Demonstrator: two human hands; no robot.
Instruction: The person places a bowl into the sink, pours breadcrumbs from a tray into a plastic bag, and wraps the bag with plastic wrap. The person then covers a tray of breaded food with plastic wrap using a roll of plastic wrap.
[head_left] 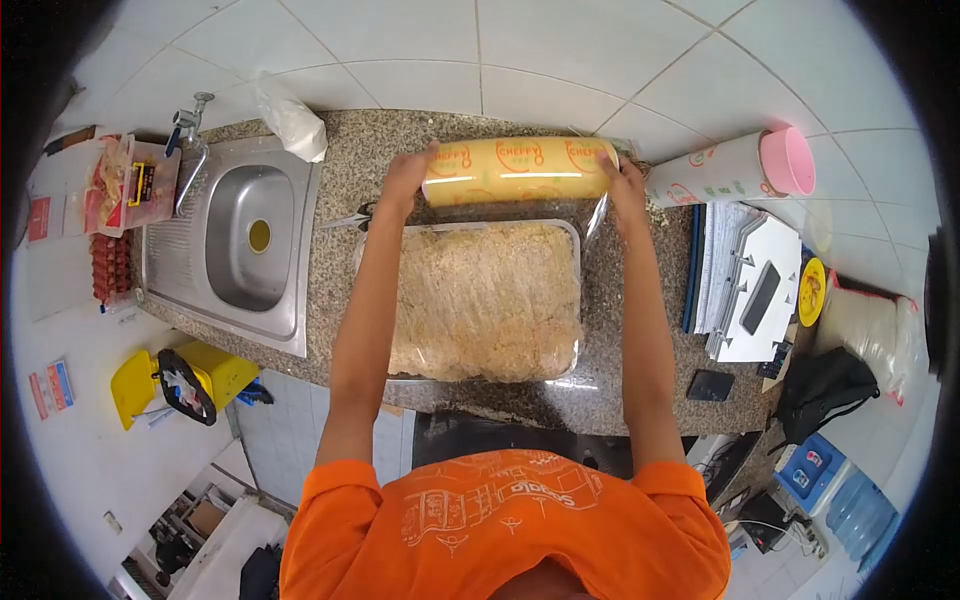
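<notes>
A large yellow roll of cling film [520,172] with orange "CHEPPY" lettering lies sideways across the back of the counter. My left hand [407,182] grips its left end, and my right hand [626,187] holds the right end. Just in front of the roll, between my forearms, sits a shallow tray [577,300] heaped with pale, crumb-coated food [485,300]. Shiny clear film lies over the food and down to the tray's front edge. Scissors [350,219] rest beside my left wrist, partly hidden by the arm.
On the left is a steel sink [300,250] with a tap [190,140]. A white bag [291,120] stands behind it. To the right are another upright-patterned roll [715,170], a pink cup [790,160], a stack of papers with a clipboard [750,290], and a phone [711,385].
</notes>
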